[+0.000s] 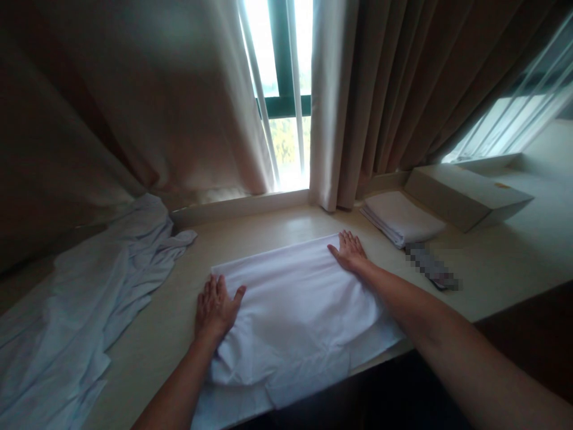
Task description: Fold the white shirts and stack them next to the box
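A white cloth (286, 304), partly folded, lies across the pale ledge in front of me, its near edge hanging at the ledge's front. My left hand (218, 304) rests flat on its far left corner, fingers spread and thumb on the fabric. At the far right corner, my right hand (349, 251) presses down with its fingers stretched out. Between the hands the far edge runs fairly straight. Nearer to me the fabric is wrinkled and bunched in layers.
Crumpled white cloth (107, 286) is heaped on the left. To the right are a folded white cloth (403, 218), a blurred-out dark object (430, 266) and a light box (468, 191). Brown curtains (376, 89) hang behind the pale ledge (147, 358), beside a window (286, 137).
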Motion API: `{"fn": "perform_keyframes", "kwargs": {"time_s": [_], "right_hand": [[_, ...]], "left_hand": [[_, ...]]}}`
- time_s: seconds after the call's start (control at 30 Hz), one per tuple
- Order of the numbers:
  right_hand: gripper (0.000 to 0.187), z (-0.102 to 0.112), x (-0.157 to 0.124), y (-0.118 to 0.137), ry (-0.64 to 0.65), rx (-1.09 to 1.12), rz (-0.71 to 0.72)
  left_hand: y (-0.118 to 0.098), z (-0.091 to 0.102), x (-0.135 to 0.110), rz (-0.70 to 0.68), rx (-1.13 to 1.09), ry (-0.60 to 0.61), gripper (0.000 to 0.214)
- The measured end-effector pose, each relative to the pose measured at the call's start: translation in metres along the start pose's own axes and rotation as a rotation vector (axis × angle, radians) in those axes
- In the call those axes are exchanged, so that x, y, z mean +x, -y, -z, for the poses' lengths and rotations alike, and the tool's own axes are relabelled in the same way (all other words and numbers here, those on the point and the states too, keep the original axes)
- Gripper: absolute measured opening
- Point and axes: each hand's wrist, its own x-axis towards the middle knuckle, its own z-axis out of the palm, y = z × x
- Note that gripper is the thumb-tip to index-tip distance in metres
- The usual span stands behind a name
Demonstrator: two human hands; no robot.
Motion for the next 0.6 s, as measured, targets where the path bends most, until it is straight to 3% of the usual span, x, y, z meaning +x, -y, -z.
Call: {"fn": "perform_keyframes", "kwargs": {"time_s": [0.17,0.3,0.4,0.5,0.6], "right_hand": [[0.09,0.022,-0.009,0.013,0.059,-0.042,0.0],[0.083,0.034,-0.062,0.041,-0.039,-0.068,0.311],[0.076,0.028,-0.114,0.057,-0.051,-0.032,0.522],[0.07,0.017,-0.144,0.059,0.018,0.003,0.485],[0.069,0.01,-0.149,0.055,0.049,0.028,0.436]], "left_hand": [[-0.002,0.001,-0.004,0.006,0.002,-0.011,0.088],[-0.002,0.001,-0.004,0.004,0.008,-0.011,0.089],[-0.002,-0.001,-0.003,-0.008,-0.006,-0.014,0.089],[-0.002,-0.002,-0.003,0.002,-0.033,-0.003,0.089],[-0.005,0.001,-0.004,0.02,-0.062,0.001,0.088]]}}
